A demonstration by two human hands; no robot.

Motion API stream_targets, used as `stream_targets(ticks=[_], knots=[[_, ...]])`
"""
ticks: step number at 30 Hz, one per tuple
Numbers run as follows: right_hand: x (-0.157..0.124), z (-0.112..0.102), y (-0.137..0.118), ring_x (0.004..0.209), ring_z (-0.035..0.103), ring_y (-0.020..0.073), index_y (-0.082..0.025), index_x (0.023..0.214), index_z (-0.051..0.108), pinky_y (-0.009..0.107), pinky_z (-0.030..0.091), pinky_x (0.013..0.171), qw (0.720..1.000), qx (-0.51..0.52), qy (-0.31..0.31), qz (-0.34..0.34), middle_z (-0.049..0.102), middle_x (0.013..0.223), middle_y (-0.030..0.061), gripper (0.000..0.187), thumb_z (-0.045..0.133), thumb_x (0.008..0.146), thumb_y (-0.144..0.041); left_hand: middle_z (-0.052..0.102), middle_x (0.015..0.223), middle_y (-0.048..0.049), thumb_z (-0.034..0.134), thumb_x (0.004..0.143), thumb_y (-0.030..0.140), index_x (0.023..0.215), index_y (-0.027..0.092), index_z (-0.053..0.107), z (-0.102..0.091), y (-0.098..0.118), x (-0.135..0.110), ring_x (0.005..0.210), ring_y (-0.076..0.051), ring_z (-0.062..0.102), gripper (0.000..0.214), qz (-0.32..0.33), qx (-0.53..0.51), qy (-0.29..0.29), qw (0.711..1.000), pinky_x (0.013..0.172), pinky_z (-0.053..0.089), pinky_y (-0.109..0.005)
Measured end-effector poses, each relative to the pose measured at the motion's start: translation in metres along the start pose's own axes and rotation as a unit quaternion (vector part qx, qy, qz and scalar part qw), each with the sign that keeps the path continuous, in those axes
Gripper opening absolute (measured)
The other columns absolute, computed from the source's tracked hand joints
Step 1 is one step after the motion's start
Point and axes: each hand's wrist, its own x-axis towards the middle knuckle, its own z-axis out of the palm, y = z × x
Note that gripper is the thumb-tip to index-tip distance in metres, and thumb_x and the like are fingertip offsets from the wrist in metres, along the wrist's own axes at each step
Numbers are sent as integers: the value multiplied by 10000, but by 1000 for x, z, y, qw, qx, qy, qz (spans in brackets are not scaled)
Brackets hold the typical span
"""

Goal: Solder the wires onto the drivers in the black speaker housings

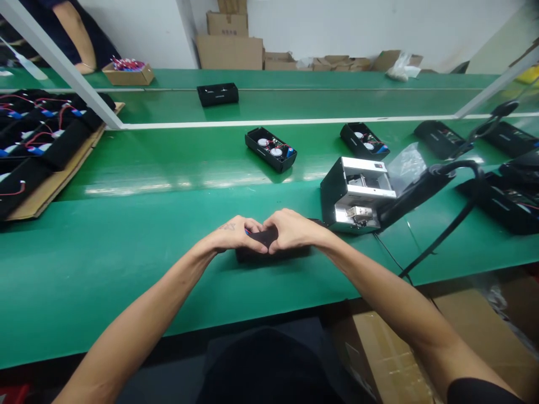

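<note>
My left hand (236,234) and my right hand (292,230) are curled together over a black case (273,253) that lies on the green bench (126,264) in front of me. Fingers of both hands press into its top, where a bit of red and blue wire shows by the left fingertips. Most of the case is hidden under my hands.
A metal-fronted black device (357,193) with a cable stands just right of my hands. Open black cases (270,148) (364,141) sit on the belt beyond, more at the right. Stacked black cases on cardboard (37,140) lie left. Another person's arm (76,33) is far left.
</note>
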Motion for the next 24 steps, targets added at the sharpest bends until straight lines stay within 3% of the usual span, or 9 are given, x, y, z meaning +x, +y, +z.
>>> stream_targets(ticks=[8, 12, 17, 20, 24], knots=[[5, -2, 8, 627, 509, 106, -183, 819, 763, 249, 293, 563, 998, 59, -15, -21, 616, 656, -57, 249, 852, 629, -317, 699, 942, 28, 896, 585, 488, 664, 206, 717, -2, 5, -1, 789, -135, 569, 343, -13, 15, -3, 1000, 668, 373, -278], [3, -1, 8, 609, 497, 110, -173, 825, 752, 252, 288, 557, 999, 26, -18, -37, 602, 646, -49, 278, 853, 652, -365, 720, 1047, 9, 895, 582, 502, 667, 209, 731, -3, 5, 0, 842, -154, 599, 346, -15, 18, -8, 1000, 684, 393, -286], [-1, 3, 3, 682, 556, 151, -180, 981, 776, 264, 313, 586, 999, -31, -2, -43, 692, 747, 4, 422, 876, 654, -428, 718, 1080, -4, 897, 568, 491, 635, 210, 717, -4, 5, 0, 911, -184, 624, 340, -15, 24, -11, 1000, 731, 421, -302], [1, 5, -1, 674, 562, 158, -193, 943, 788, 272, 315, 585, 999, -26, 3, -22, 693, 730, 9, 368, 857, 649, -403, 723, 1066, -6, 891, 565, 475, 619, 212, 708, -4, 6, 1, 935, -201, 635, 326, -14, 24, -9, 1000, 748, 432, -311], [8, 7, -6, 665, 577, 170, -191, 911, 802, 280, 328, 578, 998, -15, -11, 56, 697, 735, 28, 377, 859, 603, -400, 719, 1005, 2, 891, 556, 466, 604, 214, 699, -4, 6, 2, 910, -198, 633, 321, -23, 21, -14, 999, 740, 439, -308]])
